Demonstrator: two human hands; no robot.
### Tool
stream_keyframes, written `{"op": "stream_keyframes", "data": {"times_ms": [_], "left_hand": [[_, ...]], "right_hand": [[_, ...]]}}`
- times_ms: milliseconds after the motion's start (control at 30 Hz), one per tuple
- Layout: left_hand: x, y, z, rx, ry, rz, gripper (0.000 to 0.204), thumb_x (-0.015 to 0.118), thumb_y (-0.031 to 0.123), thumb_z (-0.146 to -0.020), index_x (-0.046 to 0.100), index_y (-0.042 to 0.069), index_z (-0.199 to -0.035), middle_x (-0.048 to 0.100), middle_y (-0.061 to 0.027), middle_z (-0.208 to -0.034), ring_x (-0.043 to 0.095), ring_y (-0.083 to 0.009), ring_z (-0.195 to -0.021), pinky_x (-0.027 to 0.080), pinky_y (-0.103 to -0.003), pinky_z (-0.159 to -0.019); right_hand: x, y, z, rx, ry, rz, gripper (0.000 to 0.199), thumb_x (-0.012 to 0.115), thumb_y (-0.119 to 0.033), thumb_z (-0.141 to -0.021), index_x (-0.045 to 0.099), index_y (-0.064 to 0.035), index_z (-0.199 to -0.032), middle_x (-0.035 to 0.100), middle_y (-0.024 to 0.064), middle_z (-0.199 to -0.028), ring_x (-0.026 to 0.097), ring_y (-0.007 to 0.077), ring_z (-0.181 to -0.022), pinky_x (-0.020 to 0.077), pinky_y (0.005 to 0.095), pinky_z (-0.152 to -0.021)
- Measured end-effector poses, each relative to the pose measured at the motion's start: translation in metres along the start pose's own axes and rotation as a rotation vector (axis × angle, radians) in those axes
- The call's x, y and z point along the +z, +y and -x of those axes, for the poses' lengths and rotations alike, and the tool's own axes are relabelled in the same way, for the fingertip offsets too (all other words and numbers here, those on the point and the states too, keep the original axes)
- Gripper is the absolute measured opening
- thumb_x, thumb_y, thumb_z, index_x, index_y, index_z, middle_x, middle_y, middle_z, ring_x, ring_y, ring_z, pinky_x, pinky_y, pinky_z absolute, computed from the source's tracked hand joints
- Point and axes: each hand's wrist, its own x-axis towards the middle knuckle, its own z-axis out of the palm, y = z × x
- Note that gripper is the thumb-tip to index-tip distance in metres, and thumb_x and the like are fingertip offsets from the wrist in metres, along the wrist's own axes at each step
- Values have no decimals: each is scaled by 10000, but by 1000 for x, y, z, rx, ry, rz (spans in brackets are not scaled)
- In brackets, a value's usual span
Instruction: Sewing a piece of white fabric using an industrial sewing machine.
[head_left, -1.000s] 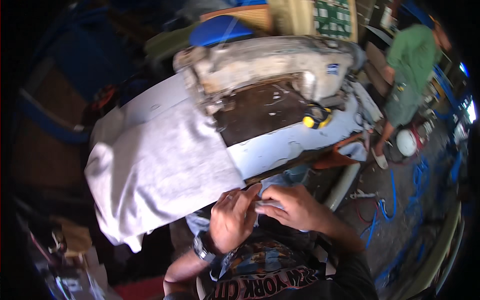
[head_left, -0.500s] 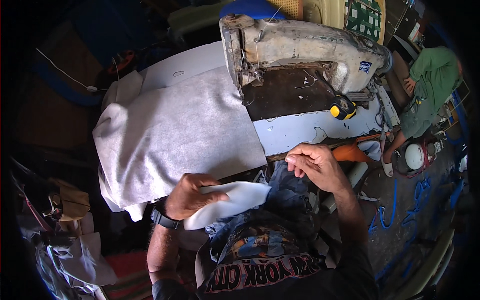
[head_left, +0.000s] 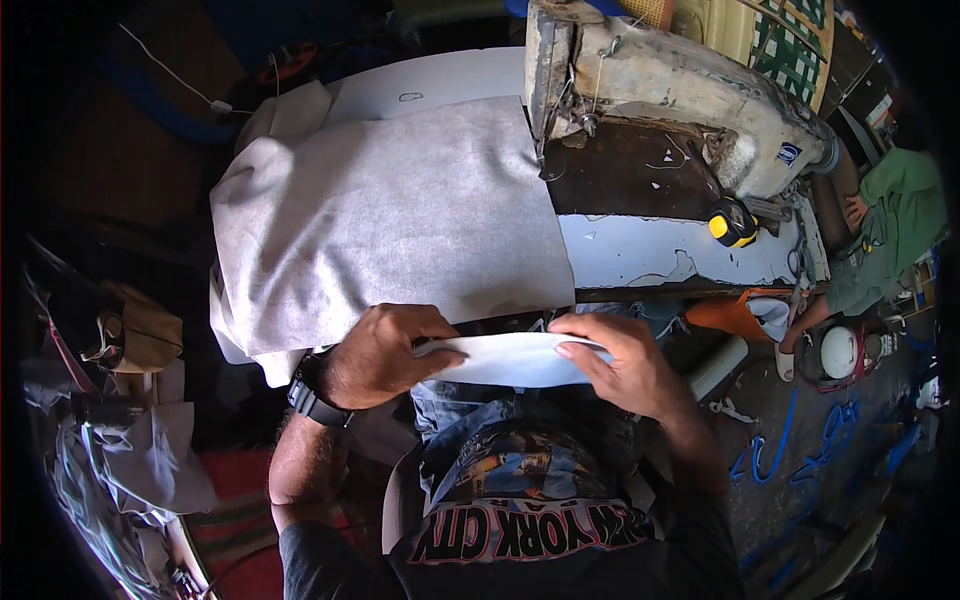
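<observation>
A strip of white material [head_left: 510, 360] is stretched between my two hands, just off the near edge of the work table and above my lap. My left hand [head_left: 390, 345], with a dark watch on the wrist, pinches its left end between thumb and fingers. At the other end, my right hand [head_left: 620, 362] grips the strip the same way. Beyond my hands, a large pale grey sheet of fabric [head_left: 400, 220] covers the left part of the table. Its right edge reaches the needle side of a worn sewing machine [head_left: 680, 90].
A yellow and black tape measure [head_left: 732, 222] sits on the table's chipped white top [head_left: 640, 250], with scissors [head_left: 797, 258] at its right end. On the far right a person in green [head_left: 890, 220] sits near a white round object [head_left: 838, 353]. A tan bag [head_left: 145, 325] is at left.
My right hand has come down and left to take the free end of the white strip. The strip, earlier folded in my left hand, is now drawn out level. The view has shifted.
</observation>
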Motion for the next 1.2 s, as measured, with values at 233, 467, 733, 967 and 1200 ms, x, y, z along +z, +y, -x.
{"op": "stream_keyframes", "data": {"times_ms": [233,467,733,967,1200], "left_hand": [[44,-52,25,-163,294,406,221,834,180,-905,783,-7,-1011,780,-82,-871,694,-108,-805,549,-289,-730],[70,-27,10,-53,462,265,160,804,74,-898,775,-11,-1031,768,-129,-907,730,-192,-803,570,-333,-737],[98,-22,-22,201,458,140,97,754,-29,-870,729,-44,-962,732,-158,-897,702,-260,-825,550,-378,-795],[139,-5,-57,314,338,207,126,775,81,-919,728,-32,-951,709,-123,-859,660,-228,-795,522,-371,-762],[168,-27,-68,242,191,173,213,707,159,-1004,707,-54,-1018,709,-140,-931,638,-243,-863,517,-377,-848]], "right_hand": [[-19,-3,29,-77,-250,164,388,727,64,-851,719,-60,-1219,757,125,-952,759,262,-831,614,346,-713],[9,-6,36,23,-398,185,445,669,19,-872,623,-22,-1312,733,194,-1132,727,331,-1036,600,406,-929],[23,11,29,-136,-172,360,195,703,-115,-901,712,-67,-1089,615,82,-926,647,265,-909,572,398,-734],[17,25,94,217,-187,186,149,676,-177,-928,640,-40,-884,665,175,-832,683,363,-837,543,488,-732],[48,39,139,290,130,374,167,665,-206,-862,682,-41,-852,686,200,-826,700,371,-842,554,509,-729]]}}
